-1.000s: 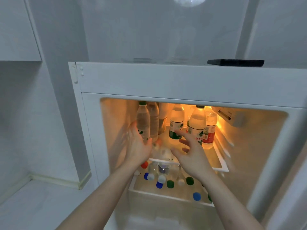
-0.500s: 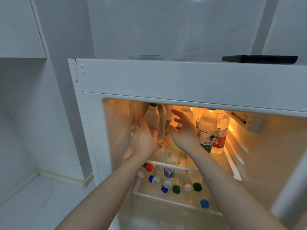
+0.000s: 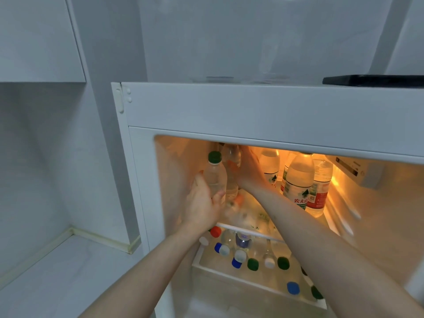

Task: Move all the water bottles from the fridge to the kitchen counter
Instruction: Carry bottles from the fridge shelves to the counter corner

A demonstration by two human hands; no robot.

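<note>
- My left hand is wrapped around the lower body of a green-capped bottle, thumb on its near side and fingers curling behind it; the bottle stands upright on the upper shelf at the left of the fridge opening.
- My right hand reaches deeper in, just to the right of that grip, set against a second clear bottle that stands right behind and beside the green-capped one. Its fingers run up under the top edge of the opening, so I cannot tell whether they close around it.
- My forearms cross the front of the shelf, the right one over the glass shelf edge.
- To the right of my right wrist more bottles stand upright in the lit back corner: one with a green and white label, a larger one with a green label nearest me, and a red-labelled one touching it on its far right.
- Below my wrists, in the lower bin, many bottles show only their caps: a red cap, blue caps, green caps and white ones.
- Far to the left of my left arm lies the pale counter, well apart from the bottles.
- On top of the fridge, up and right of my hands, rests a flat black object.
</note>
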